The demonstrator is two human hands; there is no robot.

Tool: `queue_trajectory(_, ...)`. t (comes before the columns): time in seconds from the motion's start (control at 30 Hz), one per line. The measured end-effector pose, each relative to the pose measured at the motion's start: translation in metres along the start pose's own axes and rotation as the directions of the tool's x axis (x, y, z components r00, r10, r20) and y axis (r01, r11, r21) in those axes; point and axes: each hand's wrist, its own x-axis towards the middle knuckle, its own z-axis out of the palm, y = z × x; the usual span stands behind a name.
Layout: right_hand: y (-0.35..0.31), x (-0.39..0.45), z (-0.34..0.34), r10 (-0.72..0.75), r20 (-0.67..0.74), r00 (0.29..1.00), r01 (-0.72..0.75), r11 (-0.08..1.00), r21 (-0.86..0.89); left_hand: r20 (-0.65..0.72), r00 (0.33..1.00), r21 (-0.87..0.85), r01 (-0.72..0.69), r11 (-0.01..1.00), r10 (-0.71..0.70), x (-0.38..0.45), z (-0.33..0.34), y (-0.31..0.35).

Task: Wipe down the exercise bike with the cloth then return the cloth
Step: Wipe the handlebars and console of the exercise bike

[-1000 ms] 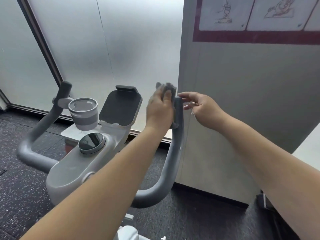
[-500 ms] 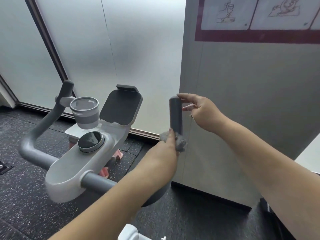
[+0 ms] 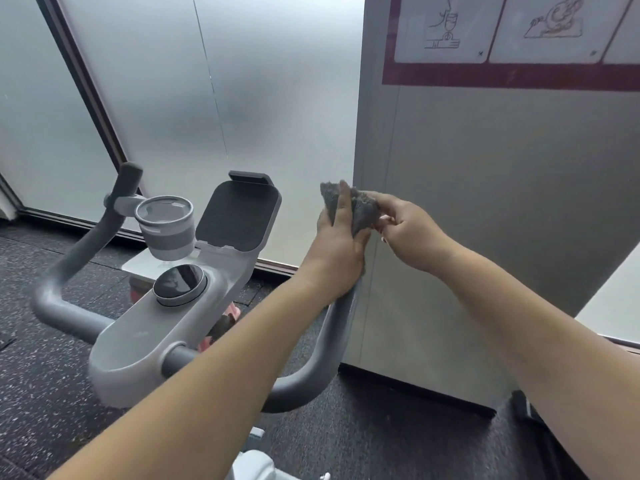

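Note:
The exercise bike's white console (image 3: 138, 341) with a round dark dial (image 3: 178, 284) fills the lower left, its grey handlebar curving up on both sides. My left hand (image 3: 337, 242) wraps the grey cloth (image 3: 362, 207) around the top of the right handlebar grip (image 3: 332, 341), which the cloth and hand hide. My right hand (image 3: 408, 230) pinches the cloth's right edge with its fingertips. The left grip (image 3: 128, 176) stands free.
A grey cup holder (image 3: 164, 225) and a dark tablet rest (image 3: 237, 214) sit on the console. A grey wall panel (image 3: 502, 220) stands directly right of the handlebar, frosted glass (image 3: 242, 98) behind it. The floor is dark speckled rubber (image 3: 41, 410).
My left hand slid the cloth down the right grip, then back up to its top. My right hand, earlier touching the bare grip's tip, now pinches the cloth.

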Motion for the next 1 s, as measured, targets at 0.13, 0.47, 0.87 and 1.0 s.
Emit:
queue_trajectory(0.13, -0.005, -0.005, 0.002, 0.025, -0.007, 1.000, -0.025, 1.000, 0.007, 0.165, 0.986, 0.179, -0.044, 0.983, 0.014, -0.028, -0.005, -0.017)
queue_trajectory(0.47, -0.003, -0.018, 0.012, 0.056, -0.049, 0.997, -0.057, 0.998, -0.028, 0.449, 0.890, 0.185, -0.003, 0.983, -0.082, -0.101, -0.066, -0.013)
queue_trajectory(0.87, -0.004, -0.040, 0.023, 0.069, -0.044, 0.997, -0.072, 0.995, -0.063, 0.300, 0.953, 0.278, -0.132, 0.951, 0.045, -0.064, -0.015, -0.015)
queue_trajectory(1.0, -0.005, -0.046, 0.032, 0.067, -0.039, 0.997, -0.069, 0.996, -0.057, 0.455, 0.886, 0.394, -0.114, 0.912, -0.086, -0.103, -0.034, -0.022)
